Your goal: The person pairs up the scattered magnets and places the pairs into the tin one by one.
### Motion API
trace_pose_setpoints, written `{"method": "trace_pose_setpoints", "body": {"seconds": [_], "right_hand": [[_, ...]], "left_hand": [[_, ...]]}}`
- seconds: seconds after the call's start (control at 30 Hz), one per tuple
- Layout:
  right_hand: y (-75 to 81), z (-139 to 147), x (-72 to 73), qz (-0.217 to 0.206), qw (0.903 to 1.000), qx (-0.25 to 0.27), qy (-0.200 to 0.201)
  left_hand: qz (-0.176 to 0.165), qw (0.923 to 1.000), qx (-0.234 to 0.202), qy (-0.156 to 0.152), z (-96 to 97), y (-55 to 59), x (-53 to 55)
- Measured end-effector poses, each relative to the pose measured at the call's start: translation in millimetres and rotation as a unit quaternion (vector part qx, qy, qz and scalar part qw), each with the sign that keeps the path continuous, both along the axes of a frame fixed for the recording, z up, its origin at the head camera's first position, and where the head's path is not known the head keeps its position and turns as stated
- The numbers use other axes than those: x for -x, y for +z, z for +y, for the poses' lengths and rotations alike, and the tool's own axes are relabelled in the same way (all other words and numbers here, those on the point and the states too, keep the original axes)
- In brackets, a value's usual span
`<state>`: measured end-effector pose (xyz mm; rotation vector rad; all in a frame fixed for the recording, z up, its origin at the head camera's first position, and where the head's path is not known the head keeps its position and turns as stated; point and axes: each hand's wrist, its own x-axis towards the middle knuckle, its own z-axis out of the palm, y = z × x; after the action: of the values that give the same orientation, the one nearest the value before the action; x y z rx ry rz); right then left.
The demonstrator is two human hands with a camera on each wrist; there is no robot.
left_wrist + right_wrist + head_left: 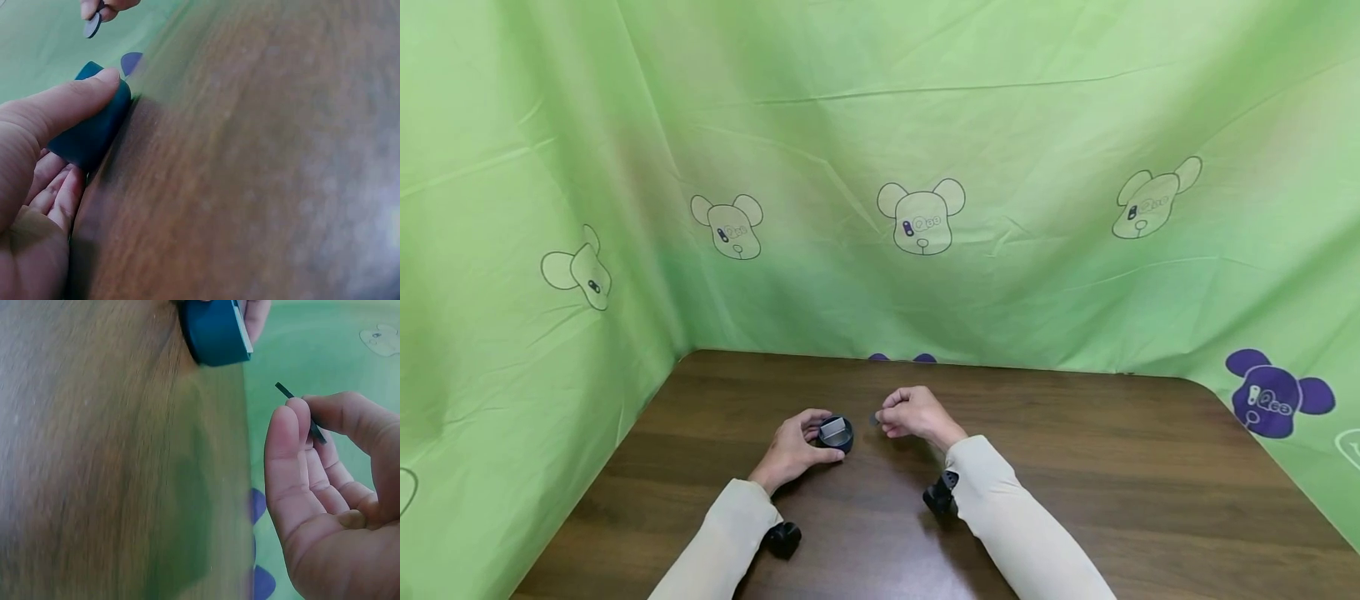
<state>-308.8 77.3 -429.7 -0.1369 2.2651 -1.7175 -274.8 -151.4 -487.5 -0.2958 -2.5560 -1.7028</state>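
Note:
A round dark blue holder point(850, 444) stands on the table, its open top showing a silvery interior with a pale upright piece point(833, 428) across it. My left hand point(788, 450) grips the holder from its left, thumb on the near side and fingers round the far side. In the left wrist view the thumb lies along the holder's blue wall point(90, 137). Just to the right, my right hand point(917, 414) pinches a thin, dark grey disc point(285, 390) between thumb and fingertips. The disc is above the table and apart from the holder, seen nearly edge-on in the right wrist view.
The brown wooden table point(1075, 467) extends to both sides of the hands. Behind and to the left hangs a green cloth point(820, 300) printed with bear heads. Black wrist cameras sit under both pale sleeves point(1000, 487).

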Motion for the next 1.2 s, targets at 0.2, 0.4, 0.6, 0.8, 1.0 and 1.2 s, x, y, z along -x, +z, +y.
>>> {"method": "trace_pose_setpoints", "body": {"seconds": [0.2, 0.4, 0.6, 0.8, 1.0, 1.2], "right_hand": [[-0.7, -9, -0.6, 0.005, 1.0000, -0.001, 0.004], [-0.9, -18, -0.5, 0.008, 0.9999, -0.003, 0.007], [-1.8, -26, -3.5, 0.023, 0.9994, -0.024, 0.007], [-4.1, -32, -4.2, 0.042, 0.9984, -0.038, 0.007], [-5.3, -37, -5.0, 0.052, 0.9977, -0.041, 0.017], [-8.6, -43, -4.2, 0.052, 0.9974, -0.044, 0.025]], "left_hand": [[0.000, 1.0000, 0.001, -0.003, -1.3, -1.4, 0.7], [0.001, 1.0000, 0.005, 0.001, -2.8, -2.7, 1.7], [-0.002, 1.0000, 0.004, -0.006, -2.6, -0.4, 0.2], [0.000, 0.9999, -0.010, -0.014, -1.4, -0.8, 0.8], [0.001, 0.9999, -0.007, -0.015, -2.1, -0.5, 1.8], [0.003, 0.9997, -0.015, -0.019, -2.8, -0.8, 1.2]]}}
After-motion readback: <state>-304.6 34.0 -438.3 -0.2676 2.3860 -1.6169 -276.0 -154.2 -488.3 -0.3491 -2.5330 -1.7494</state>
